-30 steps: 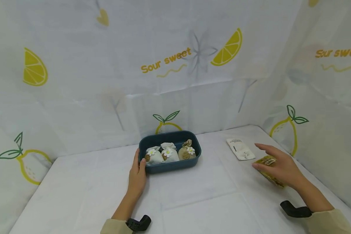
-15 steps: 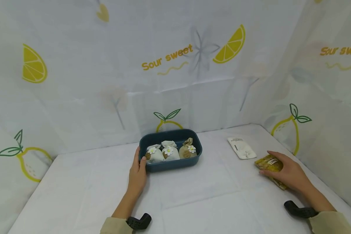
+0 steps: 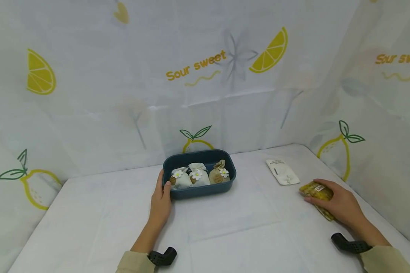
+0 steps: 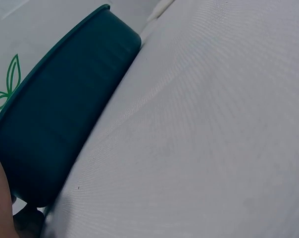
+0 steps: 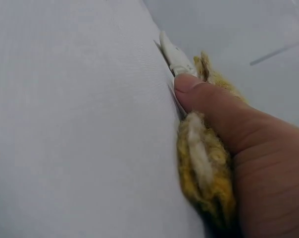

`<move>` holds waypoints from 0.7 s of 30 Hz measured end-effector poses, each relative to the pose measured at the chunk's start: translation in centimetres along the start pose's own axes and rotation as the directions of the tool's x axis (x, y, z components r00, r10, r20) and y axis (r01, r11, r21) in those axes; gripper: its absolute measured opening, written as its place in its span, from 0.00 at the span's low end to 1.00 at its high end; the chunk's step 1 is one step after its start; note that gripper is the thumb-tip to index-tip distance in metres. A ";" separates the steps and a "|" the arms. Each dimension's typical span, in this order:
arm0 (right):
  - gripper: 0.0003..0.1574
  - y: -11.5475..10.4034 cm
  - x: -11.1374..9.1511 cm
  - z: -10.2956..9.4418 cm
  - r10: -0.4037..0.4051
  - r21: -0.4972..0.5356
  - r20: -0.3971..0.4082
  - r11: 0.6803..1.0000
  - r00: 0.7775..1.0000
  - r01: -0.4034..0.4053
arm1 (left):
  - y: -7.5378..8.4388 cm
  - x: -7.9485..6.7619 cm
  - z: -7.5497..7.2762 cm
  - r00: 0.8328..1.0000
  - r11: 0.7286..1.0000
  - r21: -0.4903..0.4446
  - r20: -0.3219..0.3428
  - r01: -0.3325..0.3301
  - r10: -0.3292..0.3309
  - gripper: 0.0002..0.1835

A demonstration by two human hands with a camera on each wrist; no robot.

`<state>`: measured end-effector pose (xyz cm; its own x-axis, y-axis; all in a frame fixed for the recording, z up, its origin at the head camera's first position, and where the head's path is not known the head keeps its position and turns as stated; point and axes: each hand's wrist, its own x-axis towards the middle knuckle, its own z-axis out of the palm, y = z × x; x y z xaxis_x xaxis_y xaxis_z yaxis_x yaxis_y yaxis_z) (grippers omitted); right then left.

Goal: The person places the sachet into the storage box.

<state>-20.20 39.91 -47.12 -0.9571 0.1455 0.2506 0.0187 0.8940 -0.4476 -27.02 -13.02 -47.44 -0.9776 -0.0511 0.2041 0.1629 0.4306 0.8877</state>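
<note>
A dark blue rectangular box (image 3: 200,193) stands near the back wall with three small drawstring pouches in it. Two pouches are pale (image 3: 199,179) and one is tan (image 3: 218,176), each with a white flower. My left hand (image 3: 160,206) holds the box's left end, thumb at the front corner and fingers along the side. At the right, my right hand (image 3: 343,203) grips a yellow-brown packet (image 3: 322,192) with a small white label. Its thumb (image 5: 209,104) presses across the packet in the right wrist view, where fuzzy yellow edges (image 5: 204,163) show. The other fingers are partly hidden.
A flat white pouch (image 3: 282,172) with printing lies between the box and the packet, nearer the packet. White cloth covers the table (image 3: 232,235). Lemon-printed sheets (image 3: 191,110) close off the back and both sides.
My right hand has lowered slightly to the right and closed round the packet, uncovering more of its labelled end. My left hand stays at the box. The head view has shifted a little.
</note>
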 end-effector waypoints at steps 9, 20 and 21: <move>0.43 -0.4 -0.1 0.0 0.002 0.020 -0.077 1.000 0.997 0.000 | 0.0 -0.1 -0.1 1.000 1.000 -0.003 -0.001 -0.006 0.006 0.31; 0.40 -1.5 0.1 -0.3 -0.026 0.014 -0.122 1.000 0.992 0.028 | 0.0 0.0 0.0 1.000 1.000 -0.005 -0.013 -0.014 0.014 0.31; 0.39 -1.9 0.2 -0.4 -0.037 0.020 -0.128 0.999 0.991 0.040 | 0.0 0.0 0.0 1.000 1.000 -0.008 -0.014 -0.014 0.014 0.31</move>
<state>-20.26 38.43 -45.90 -0.9123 0.1651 0.3748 -0.0254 0.8905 -0.4542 -27.00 -13.01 -47.47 -0.9733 -0.0573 0.2225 0.1780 0.4241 0.8880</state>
